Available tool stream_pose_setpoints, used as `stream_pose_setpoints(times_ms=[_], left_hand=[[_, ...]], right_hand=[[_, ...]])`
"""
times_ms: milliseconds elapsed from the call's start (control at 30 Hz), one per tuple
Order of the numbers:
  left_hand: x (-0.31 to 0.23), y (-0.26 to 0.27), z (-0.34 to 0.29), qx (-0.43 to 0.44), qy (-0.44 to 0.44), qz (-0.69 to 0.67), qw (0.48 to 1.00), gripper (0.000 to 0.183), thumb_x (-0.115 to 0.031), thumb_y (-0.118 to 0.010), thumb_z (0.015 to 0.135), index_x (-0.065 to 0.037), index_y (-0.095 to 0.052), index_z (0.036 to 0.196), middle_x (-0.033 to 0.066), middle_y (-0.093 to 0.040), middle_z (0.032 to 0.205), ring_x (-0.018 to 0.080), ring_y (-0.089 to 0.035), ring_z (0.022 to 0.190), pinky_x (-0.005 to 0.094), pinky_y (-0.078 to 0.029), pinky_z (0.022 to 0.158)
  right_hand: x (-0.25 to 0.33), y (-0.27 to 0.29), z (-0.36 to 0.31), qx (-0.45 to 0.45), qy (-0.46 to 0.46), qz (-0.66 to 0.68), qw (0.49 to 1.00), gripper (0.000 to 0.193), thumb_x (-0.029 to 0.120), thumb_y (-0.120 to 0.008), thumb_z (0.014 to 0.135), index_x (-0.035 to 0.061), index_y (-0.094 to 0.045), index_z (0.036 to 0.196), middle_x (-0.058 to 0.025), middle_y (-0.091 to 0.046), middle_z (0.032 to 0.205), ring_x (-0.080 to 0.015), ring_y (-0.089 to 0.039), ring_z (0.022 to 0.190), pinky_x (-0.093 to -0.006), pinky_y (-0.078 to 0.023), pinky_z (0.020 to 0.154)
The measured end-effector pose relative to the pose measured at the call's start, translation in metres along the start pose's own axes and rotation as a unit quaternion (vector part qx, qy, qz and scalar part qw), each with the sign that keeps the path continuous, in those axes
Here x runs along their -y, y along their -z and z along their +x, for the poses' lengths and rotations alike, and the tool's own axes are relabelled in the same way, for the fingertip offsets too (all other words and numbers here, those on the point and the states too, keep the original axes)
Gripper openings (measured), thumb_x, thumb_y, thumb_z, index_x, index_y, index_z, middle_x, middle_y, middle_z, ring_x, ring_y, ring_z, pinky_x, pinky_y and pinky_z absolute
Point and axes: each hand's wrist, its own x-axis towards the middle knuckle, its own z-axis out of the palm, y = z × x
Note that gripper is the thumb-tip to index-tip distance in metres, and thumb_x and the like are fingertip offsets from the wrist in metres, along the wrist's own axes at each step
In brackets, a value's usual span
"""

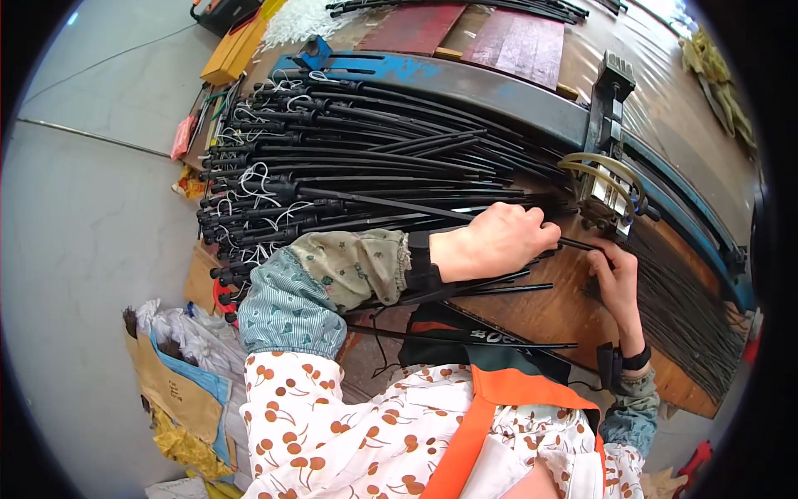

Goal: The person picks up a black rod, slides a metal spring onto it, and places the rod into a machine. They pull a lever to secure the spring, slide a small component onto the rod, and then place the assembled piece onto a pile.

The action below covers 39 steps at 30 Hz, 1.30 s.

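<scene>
A long black rod (382, 202) runs slantwise from the pile toward the clamp device. My left hand (511, 237) is closed round it, knuckles up. Just to the right, my right hand (617, 273) pinches the rod's right end between thumb and fingers. Right above that hand stands a metal clamp device (605, 195) with yellowish tubes, fixed to a blue metal frame (465, 87). Many similar black rods (374, 175) lie to the left, with white cord loops (259, 183) at their thick ends. Whether the two rod parts join between my hands is hard to make out.
Thin dark rods (686, 312) lie in a bundle on the wooden table (519, 320) at right. A loose black rod (465, 338) lies near the front edge. A yellow box (233, 58) and white pieces (303, 21) are at the far left; bags (187, 399) stand at lower left.
</scene>
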Motion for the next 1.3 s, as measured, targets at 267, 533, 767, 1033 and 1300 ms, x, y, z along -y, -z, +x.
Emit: stream_pose_setpoints(times_ms=[267,533,767,1033,1300], left_hand=[[-0.027,0.011,0.018,0.091,-0.03,0.051,0.994,0.013,-0.019,-0.058,0.093,-0.007,-0.057,0.099,0.0124,-0.061,0.083,0.0311,-0.068,0.076,0.0446,-0.055,0.058],[-0.055,0.12,0.108,0.013,-0.164,0.222,0.961,0.056,-0.002,-0.065,0.085,-0.017,-0.06,0.139,0.0097,-0.05,0.077,0.028,-0.059,0.065,0.0417,-0.048,0.056],[-0.064,0.082,0.185,0.051,-0.269,0.214,0.938,0.053,0.0,-0.058,0.09,-0.01,-0.054,0.142,0.0127,-0.049,0.078,0.0306,-0.058,0.078,0.0437,-0.047,0.067],[-0.049,0.088,0.183,0.004,-0.228,0.204,0.952,0.031,-0.001,-0.063,0.087,-0.004,-0.062,0.118,0.0118,-0.053,0.082,0.0313,-0.057,0.078,0.0432,-0.047,0.066],[-0.03,0.101,0.152,-0.033,-0.215,0.235,0.947,0.041,-0.003,-0.067,0.085,-0.009,-0.066,0.125,0.0085,-0.05,0.079,0.0271,-0.054,0.075,0.0412,-0.045,0.066]], right_hand=[[0.014,0.007,-0.02,-0.094,0.247,-0.263,0.928,0.05,-0.004,-0.063,0.075,-0.0023,-0.065,0.125,-0.0159,-0.068,0.098,-0.0361,-0.064,0.093,-0.0424,-0.054,0.077],[-0.088,0.119,-0.054,-0.349,0.075,-0.316,0.879,0.047,0.018,-0.08,0.082,0.0039,-0.064,0.124,-0.0076,-0.069,0.091,-0.0266,-0.068,0.082,-0.0376,-0.056,0.069],[-0.062,0.157,-0.04,-0.386,0.146,-0.281,0.866,0.069,0.038,-0.078,0.083,0.0048,-0.056,0.139,-0.0099,-0.061,0.08,-0.0269,-0.063,0.071,-0.0375,-0.055,0.064],[-0.016,0.131,-0.018,-0.391,0.216,-0.204,0.871,0.082,0.034,-0.079,0.08,0.0026,-0.046,0.148,-0.0083,-0.068,0.1,-0.0247,-0.061,0.086,-0.0396,-0.047,0.089],[-0.009,0.113,-0.005,-0.416,0.281,-0.16,0.85,0.036,0.019,-0.083,0.078,0.0121,-0.075,0.113,-0.0024,-0.064,0.084,-0.022,-0.058,0.08,-0.0371,-0.05,0.08]])
